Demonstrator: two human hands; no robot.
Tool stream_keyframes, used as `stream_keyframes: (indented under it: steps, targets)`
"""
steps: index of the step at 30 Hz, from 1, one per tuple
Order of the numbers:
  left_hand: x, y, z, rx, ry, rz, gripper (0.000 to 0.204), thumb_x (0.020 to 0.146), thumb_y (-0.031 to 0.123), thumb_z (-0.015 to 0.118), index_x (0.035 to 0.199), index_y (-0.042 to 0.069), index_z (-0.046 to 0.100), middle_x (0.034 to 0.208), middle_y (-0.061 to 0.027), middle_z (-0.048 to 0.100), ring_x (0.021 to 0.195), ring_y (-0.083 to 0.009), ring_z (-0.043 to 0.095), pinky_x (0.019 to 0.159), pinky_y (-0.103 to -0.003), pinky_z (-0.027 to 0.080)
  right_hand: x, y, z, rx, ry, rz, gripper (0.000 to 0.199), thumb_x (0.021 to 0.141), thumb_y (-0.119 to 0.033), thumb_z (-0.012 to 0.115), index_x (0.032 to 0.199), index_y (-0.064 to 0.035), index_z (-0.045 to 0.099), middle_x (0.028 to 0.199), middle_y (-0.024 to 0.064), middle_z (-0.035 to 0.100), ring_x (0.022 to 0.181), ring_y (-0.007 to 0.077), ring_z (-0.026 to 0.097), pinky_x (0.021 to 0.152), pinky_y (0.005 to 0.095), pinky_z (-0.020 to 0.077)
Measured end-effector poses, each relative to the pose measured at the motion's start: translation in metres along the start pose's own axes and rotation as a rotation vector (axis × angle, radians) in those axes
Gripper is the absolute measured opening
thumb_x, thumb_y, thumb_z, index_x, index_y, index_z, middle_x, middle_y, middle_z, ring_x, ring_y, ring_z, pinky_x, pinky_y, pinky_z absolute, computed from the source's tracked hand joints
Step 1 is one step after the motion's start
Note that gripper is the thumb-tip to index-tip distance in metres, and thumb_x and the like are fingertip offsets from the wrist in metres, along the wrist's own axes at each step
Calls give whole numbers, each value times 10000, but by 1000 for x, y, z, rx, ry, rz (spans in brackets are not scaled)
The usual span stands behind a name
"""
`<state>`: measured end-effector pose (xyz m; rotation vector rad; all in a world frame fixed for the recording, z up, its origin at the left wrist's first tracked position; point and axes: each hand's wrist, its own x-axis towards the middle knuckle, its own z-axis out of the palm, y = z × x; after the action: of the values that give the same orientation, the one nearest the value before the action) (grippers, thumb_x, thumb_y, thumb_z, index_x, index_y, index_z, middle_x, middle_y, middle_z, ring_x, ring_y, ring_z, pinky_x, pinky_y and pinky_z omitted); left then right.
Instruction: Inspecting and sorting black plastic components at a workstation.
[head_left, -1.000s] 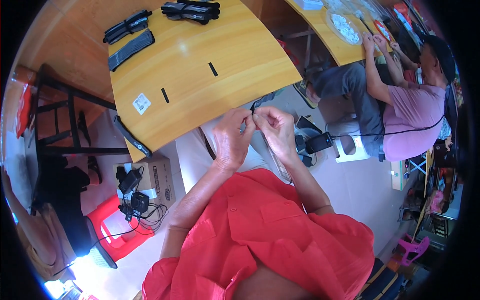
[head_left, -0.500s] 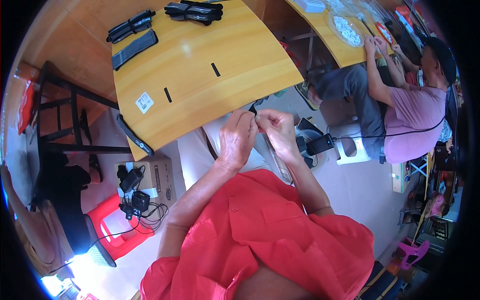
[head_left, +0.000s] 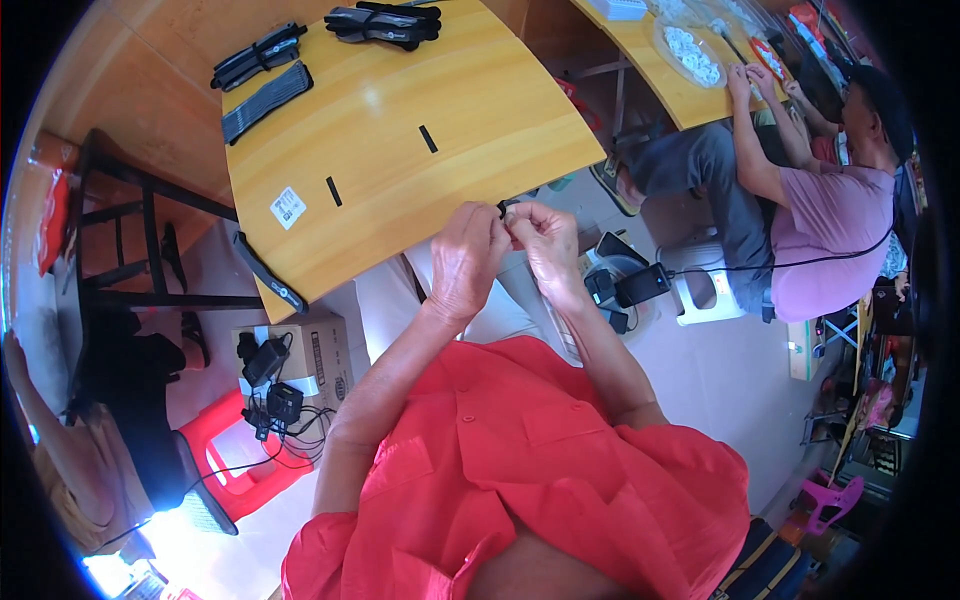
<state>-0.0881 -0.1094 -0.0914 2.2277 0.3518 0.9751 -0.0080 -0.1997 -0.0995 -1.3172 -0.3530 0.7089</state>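
Observation:
Just in front of the table's near edge, my left hand [head_left: 465, 258] and my right hand [head_left: 545, 245] meet with fingertips pinched together. Between them is a small black strap-like piece [head_left: 504, 208], mostly covered by the fingers. On the wooden table [head_left: 500, 110] lie two short black strips, a left one [head_left: 333, 191] and a right one [head_left: 428, 138]. A white printed label [head_left: 288, 207] is left of them. One black strap [head_left: 268, 272] rests along the table's left edge.
Bundled black straps [head_left: 383, 24] and a flat strap stack [head_left: 267, 102] sit at the table's far side. A co-worker [head_left: 830, 210] handles white pieces at another table. Below left, black adapters [head_left: 268, 360] with cables lie on a carton [head_left: 320, 355] beside a red stool [head_left: 225, 450].
Both hands have risen slightly toward the table edge and a little left, with the black piece still between the fingers. The things on the table have not been moved.

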Motion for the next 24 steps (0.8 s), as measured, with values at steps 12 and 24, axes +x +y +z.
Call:
stream_keyframes:
  steps: [12,24]
  targets:
    - [-1,-3,3,-41,55,-2,76,705,6,561,769,2,520,740,-140,516,700,-313,539,602,-392,451,3,-3,1,-23,26,-5,120,815,0,546,900,69,595,806,75,612,684,104,590,610,213,505]
    - [-5,-19,4,119,-46,140,122,675,39,558,764,5,483,740,-132,464,707,-296,529,581,-384,462,15,19,0,-13,59,44,99,786,15,524,799,22,622,695,23,595,570,75,550,514,215,484]
